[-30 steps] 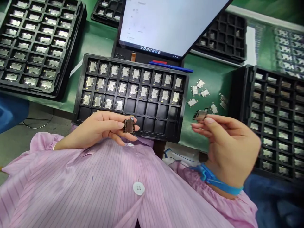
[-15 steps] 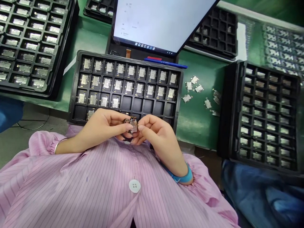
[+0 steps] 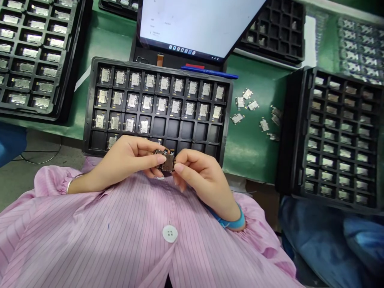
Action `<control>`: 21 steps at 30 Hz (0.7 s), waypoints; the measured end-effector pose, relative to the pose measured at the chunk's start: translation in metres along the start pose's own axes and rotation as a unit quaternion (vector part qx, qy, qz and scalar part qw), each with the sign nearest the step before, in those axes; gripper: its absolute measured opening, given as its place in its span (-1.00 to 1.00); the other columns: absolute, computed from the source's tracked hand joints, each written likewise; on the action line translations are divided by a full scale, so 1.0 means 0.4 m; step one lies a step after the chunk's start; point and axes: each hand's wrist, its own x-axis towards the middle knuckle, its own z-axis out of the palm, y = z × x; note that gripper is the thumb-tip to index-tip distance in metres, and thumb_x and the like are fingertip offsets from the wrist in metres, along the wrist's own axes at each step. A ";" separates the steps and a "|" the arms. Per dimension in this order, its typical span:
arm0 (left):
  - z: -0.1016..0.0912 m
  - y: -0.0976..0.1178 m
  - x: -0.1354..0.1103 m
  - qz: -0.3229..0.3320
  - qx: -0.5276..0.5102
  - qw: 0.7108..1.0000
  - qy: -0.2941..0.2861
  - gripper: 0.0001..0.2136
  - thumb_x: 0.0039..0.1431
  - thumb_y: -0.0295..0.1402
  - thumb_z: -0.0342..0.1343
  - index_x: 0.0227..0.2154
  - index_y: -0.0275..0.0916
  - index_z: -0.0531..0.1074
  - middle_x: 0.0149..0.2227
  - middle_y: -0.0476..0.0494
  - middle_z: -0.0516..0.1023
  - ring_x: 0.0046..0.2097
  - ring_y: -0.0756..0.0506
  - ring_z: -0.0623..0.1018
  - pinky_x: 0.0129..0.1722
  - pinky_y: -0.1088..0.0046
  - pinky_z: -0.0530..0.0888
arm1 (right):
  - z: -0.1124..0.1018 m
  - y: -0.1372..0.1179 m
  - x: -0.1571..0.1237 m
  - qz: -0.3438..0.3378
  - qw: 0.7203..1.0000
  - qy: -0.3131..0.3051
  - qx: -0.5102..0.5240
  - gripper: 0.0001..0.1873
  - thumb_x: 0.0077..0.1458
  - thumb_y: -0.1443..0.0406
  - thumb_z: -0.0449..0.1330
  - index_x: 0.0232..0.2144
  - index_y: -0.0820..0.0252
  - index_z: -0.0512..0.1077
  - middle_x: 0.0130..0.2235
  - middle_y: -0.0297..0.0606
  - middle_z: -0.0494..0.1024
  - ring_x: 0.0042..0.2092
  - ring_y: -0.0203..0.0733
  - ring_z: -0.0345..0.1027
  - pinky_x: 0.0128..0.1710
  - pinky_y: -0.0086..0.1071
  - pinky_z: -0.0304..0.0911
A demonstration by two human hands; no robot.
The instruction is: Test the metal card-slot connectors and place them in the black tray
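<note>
The left hand (image 3: 124, 164) and right hand (image 3: 204, 178) both pinch one small brown metal connector (image 3: 168, 163) at lower centre of frame. Under them lies a black plastic tray (image 3: 89, 108).

I'm watching a tablet (image 3: 198, 24) standing near the desk's far edge, a blue pen (image 3: 210, 72) lying before it, and black trays (image 3: 295, 128) sitting along the desk's left and right sides.

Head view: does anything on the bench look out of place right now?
Yes: several loose metal connectors lie scattered at odd angles on the green mat, right of the black tray, while the other connectors sit in tray pockets.
</note>
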 end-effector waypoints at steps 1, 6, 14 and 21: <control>0.000 -0.001 0.000 -0.002 0.001 1.000 0.000 -0.83 0.04 -0.37 0.32 -0.27 -0.28 0.59 -0.47 -0.08 0.63 -0.47 -0.06 0.62 -0.48 0.53 0.58 | 0.000 0.000 -0.001 -0.001 1.000 0.002 -0.005 -0.74 0.15 0.19 0.20 -0.52 0.15 0.31 -0.60 -0.42 0.40 -0.62 -0.38 0.22 -0.62 -0.46 0.12; -0.001 -0.005 -0.002 0.002 0.001 1.000 -0.012 -0.82 0.05 -0.35 0.31 -0.26 -0.27 0.59 -0.47 -0.08 0.63 -0.44 -0.07 0.63 -0.46 0.54 0.59 | 0.000 0.001 -0.005 -0.011 0.999 0.012 -0.035 -0.75 0.07 0.25 0.27 -0.54 0.15 0.30 -0.60 -0.44 0.36 -0.60 -0.38 0.17 -0.61 -0.46 0.08; -0.011 -0.010 -0.004 0.007 -0.045 0.998 -0.049 -0.77 0.16 -0.31 0.23 -0.14 -0.26 0.58 -0.20 -0.21 0.65 -0.26 -0.09 0.65 -0.29 0.51 0.62 | -0.003 -0.003 -0.004 -0.037 0.995 0.050 -0.081 -0.78 0.06 0.32 0.18 -0.58 0.16 0.26 -0.61 -0.44 0.31 -0.61 -0.40 0.10 -0.62 -0.46 0.01; -0.016 -0.020 -0.006 -0.004 -0.092 0.993 -0.071 -0.77 0.20 -0.40 0.18 -0.09 -0.22 0.56 -0.17 -0.20 0.65 -0.21 -0.10 0.65 -0.27 0.53 0.61 | -0.002 -0.007 -0.002 -0.038 0.994 0.062 -0.078 -0.77 0.06 0.33 0.14 -0.60 0.15 0.24 -0.62 -0.45 0.30 -0.62 -0.42 0.07 -0.63 -0.46 -0.01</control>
